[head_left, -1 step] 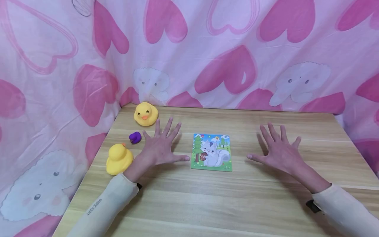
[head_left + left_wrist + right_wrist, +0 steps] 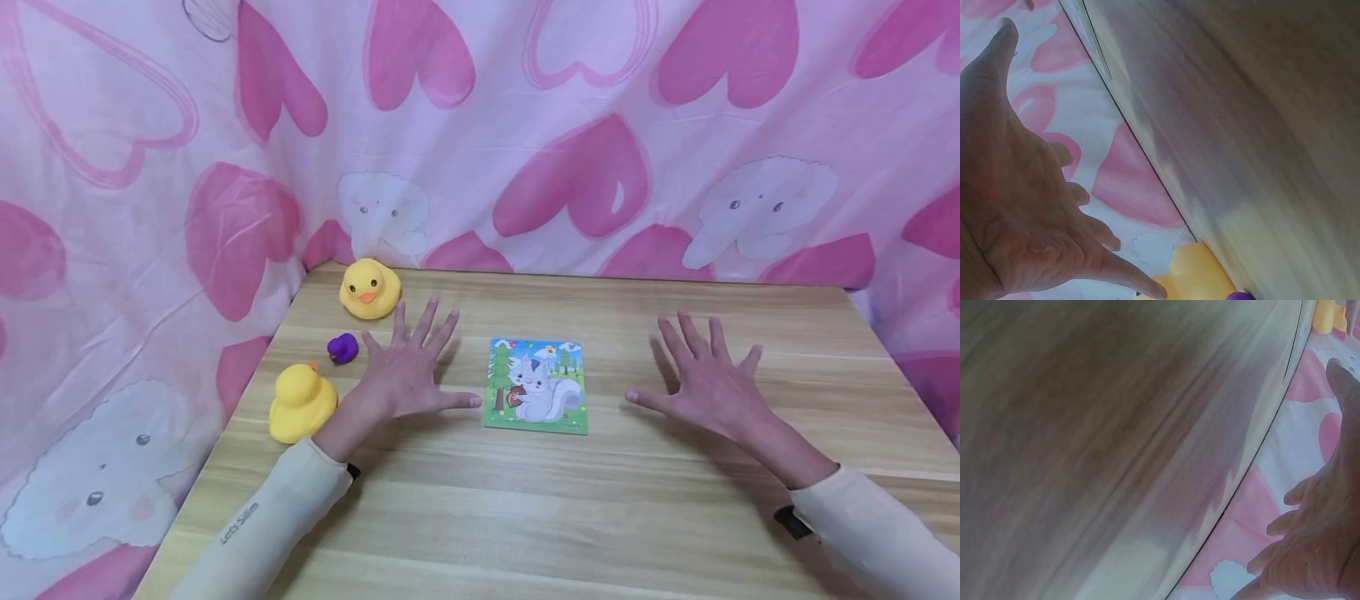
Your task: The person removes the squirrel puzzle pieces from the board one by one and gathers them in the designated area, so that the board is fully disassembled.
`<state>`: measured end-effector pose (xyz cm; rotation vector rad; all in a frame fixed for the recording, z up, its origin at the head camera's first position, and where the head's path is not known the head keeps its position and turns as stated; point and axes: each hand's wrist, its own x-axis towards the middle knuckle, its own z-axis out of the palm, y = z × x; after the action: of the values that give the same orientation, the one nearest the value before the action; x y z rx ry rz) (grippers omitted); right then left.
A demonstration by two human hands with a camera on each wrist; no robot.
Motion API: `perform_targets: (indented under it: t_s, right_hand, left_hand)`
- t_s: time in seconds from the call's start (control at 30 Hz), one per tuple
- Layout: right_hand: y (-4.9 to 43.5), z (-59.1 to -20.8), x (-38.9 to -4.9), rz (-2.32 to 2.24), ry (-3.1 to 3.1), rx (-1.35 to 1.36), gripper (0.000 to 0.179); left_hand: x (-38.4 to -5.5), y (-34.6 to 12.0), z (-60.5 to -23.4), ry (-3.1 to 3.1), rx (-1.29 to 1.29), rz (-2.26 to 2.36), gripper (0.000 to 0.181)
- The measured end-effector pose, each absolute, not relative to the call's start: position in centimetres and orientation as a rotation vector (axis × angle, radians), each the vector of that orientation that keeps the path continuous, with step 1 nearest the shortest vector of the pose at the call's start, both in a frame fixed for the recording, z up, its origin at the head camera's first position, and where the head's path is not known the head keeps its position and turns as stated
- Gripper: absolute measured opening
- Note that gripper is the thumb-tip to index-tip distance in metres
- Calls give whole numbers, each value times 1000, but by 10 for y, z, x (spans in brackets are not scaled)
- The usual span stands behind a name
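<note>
A nearly square picture board lies flat on the wooden table between my hands. It shows a grey-white squirrel holding an acorn, with green trees around it. My left hand is left of the board, fingers spread wide and holding nothing, its thumb tip close to the board's left edge. To the right, my right hand also spreads its straight fingers with nothing in them, a wider gap from the board. Both wrist views show the palms of the left hand and right hand bare.
Left of the left hand are a yellow rubber duck at the back, a small purple duck, and another yellow duck near the left wrist. A pink curtain with hearts and white animals hangs along the table's back and left edges.
</note>
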<state>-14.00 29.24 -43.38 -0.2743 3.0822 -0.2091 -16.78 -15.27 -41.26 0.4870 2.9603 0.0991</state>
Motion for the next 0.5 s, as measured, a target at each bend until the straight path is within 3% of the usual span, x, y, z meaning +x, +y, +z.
perform_targets:
  t_s: [0.5]
  right_hand:
    - [272, -430, -138, -248, 3061, -350, 124]
  left_hand:
    - [-175, -147, -412, 2901, 617, 135, 125]
